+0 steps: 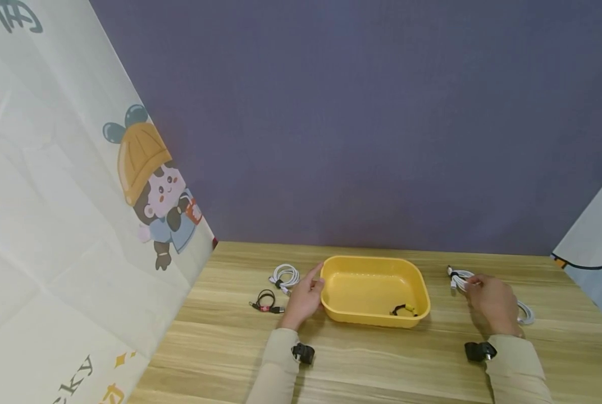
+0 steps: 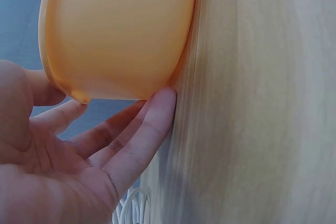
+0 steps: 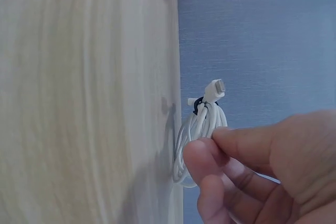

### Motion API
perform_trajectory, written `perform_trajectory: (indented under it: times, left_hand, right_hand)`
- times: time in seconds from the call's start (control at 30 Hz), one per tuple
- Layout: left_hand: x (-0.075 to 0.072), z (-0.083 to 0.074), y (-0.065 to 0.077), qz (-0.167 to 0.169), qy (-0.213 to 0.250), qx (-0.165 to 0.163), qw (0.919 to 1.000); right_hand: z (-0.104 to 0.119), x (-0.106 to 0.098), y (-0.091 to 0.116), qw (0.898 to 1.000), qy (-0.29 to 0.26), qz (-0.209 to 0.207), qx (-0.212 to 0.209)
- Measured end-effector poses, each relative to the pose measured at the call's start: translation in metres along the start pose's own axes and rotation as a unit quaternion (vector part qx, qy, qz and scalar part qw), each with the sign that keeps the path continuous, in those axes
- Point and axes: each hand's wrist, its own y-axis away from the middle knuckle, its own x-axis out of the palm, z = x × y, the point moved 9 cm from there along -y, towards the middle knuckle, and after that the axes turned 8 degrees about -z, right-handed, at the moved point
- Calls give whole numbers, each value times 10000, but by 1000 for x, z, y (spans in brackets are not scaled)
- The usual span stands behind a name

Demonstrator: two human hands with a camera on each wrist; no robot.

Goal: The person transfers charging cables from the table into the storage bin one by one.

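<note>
My right hand [image 1: 495, 303] pinches a coiled white charging cable [image 3: 202, 116] between thumb and fingertips. A black tie binds its coil, and a white plug points up in the right wrist view. Left of it stands a yellow plastic basket [image 1: 356, 289] with a small black-and-yellow cable [image 1: 406, 308] in its front right corner. The fingers of my left hand [image 1: 303, 303] rest, extended, against the basket's left end, the lowest fingertip [image 2: 165, 98] near the tabletop.
Left of the left hand lie a coiled white cable [image 1: 287, 275] and, closer to me, a black cable with a red band [image 1: 267, 303]. Another white coil [image 1: 526, 314] shows beside the right wrist. A dark blue-grey panel [image 1: 372, 140] rises behind the wooden table [image 1: 382, 359].
</note>
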Motion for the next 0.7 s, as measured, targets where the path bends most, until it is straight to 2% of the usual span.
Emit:
perform_trajectory:
  times: [0.33, 0.7]
  left_hand:
    - [0, 0, -1, -4, -34, -9, 10000]
    - [-1, -3, 2, -37, -74, 46, 10000]
  right_hand:
    - [5, -4, -2, 9997, 7, 219, 129]
    - [23, -11, 1, 9991, -240, -43, -357]
